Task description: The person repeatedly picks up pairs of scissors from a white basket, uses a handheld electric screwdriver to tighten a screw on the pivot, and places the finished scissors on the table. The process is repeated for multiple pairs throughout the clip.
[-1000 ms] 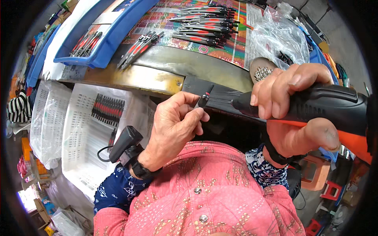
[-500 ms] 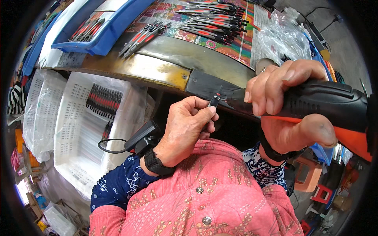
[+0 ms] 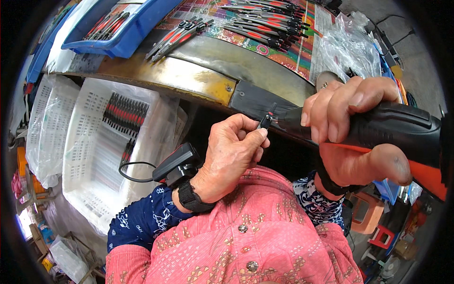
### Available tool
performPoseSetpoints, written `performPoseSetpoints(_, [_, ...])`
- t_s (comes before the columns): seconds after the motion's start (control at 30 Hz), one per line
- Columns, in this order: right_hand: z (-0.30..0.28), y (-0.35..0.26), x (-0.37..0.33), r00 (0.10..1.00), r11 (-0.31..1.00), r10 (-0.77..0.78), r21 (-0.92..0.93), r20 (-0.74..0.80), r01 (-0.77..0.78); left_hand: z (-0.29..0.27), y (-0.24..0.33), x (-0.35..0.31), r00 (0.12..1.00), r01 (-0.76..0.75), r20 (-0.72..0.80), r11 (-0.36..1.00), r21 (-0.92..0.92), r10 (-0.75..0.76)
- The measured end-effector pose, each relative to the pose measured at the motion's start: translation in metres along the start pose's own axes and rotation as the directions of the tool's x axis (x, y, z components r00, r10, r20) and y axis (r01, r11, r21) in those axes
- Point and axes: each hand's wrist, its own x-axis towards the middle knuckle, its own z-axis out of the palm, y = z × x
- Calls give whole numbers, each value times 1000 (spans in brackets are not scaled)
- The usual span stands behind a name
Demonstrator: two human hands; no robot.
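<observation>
My left hand [image 3: 236,142] is closed, pinching a small slim black part [image 3: 266,120] between thumb and fingertips; a bit of red shows at its top, and most of it is hidden in my fingers. My right hand [image 3: 352,123] wraps round a thick black-and-orange power screwdriver [image 3: 392,120], with the thumb below the body. Its narrow nose points left at the black part, and its tip is very near that part; I cannot tell whether they touch. Just behind them lies a dark plate [image 3: 253,100] on the bench edge.
On the bench [image 3: 194,78] lie a few grey-and-red slim tools [image 3: 177,38] and a larger pile of them [image 3: 267,23]. A blue tray [image 3: 113,45] holds more. Clear plastic bags [image 3: 350,47] lie at right. A white basket [image 3: 78,156] below left contains rows of black-and-red pieces [image 3: 125,113].
The whole view has shifted a little, so bench, hands and power screwdriver appear slightly farther right. Both hands keep their grips, and the screwdriver's nose stays close to the black part.
</observation>
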Motion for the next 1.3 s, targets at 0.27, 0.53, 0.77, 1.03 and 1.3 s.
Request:
performPoseSetpoints(0.27, [2,2,1,1000,1000,6,0,1,-6,4,0,-1,1000,7,-25,1000,-30,-8])
performPoseSetpoints(0.53, [3,3,3,1000,1000,5,6,5,-5,3,1,-1,999,21,-31,999,-34,-22])
performPoseSetpoints(0.77, [5,3,3,1000,1000,-5,6,11,5,5,1,-2,999,28,-40,999,-22,-29])
performPoseSetpoints(1.03, [6,2,5,999,1000,-12,19,31,12,3,-1,-1,999,20,-32,999,-25,-21])
performPoseSetpoints(1.3, [1,-7,12,993,999,-30,47,116,25,1,-1,-1,1000,-4,-14,1000,-15,4])
